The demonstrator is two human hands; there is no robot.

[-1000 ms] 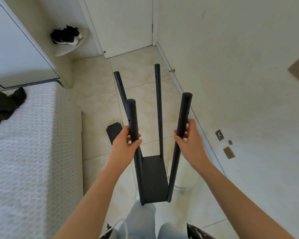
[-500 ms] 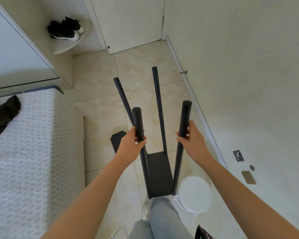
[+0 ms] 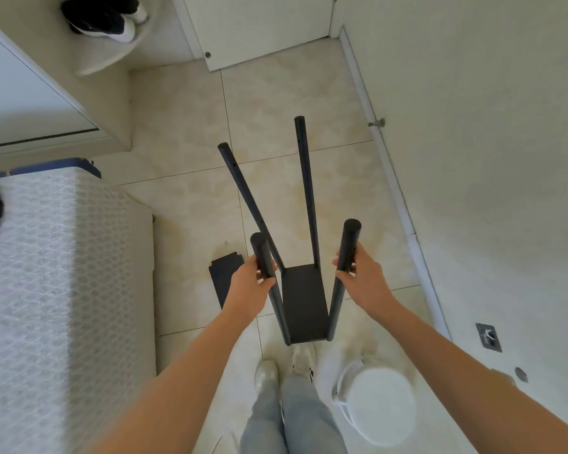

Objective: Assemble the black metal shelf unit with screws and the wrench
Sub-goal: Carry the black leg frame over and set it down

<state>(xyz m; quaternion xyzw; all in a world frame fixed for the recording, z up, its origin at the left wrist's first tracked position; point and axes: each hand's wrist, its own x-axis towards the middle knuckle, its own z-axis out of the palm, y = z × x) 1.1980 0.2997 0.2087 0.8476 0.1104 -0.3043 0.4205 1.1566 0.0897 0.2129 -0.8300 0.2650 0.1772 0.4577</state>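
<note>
The black metal shelf unit (image 3: 304, 304) stands upright on the tiled floor in front of my feet: four round poles rising from one bottom shelf panel. My left hand (image 3: 248, 288) grips the near left pole (image 3: 266, 267) just below its top. My right hand (image 3: 363, 276) grips the near right pole (image 3: 346, 253) at about the same height. The two far poles (image 3: 304, 178) lean away, with small screw holes along them. A loose black shelf panel (image 3: 223, 278) lies flat on the floor left of the unit, partly behind my left hand. No screws or wrench are in view.
A white quilted bed (image 3: 56, 290) fills the left side. The wall (image 3: 489, 158) runs close along the right, with a door stop (image 3: 377, 123) at its base. A white round stool (image 3: 379, 406) stands by my right foot. A closed door (image 3: 259, 24) is ahead and black shoes (image 3: 102, 14) sit on a corner shelf.
The view has tilted down and the unit sits lower in front of my feet. Both hands keep their hold on the near poles. The white stool has come fully into view.
</note>
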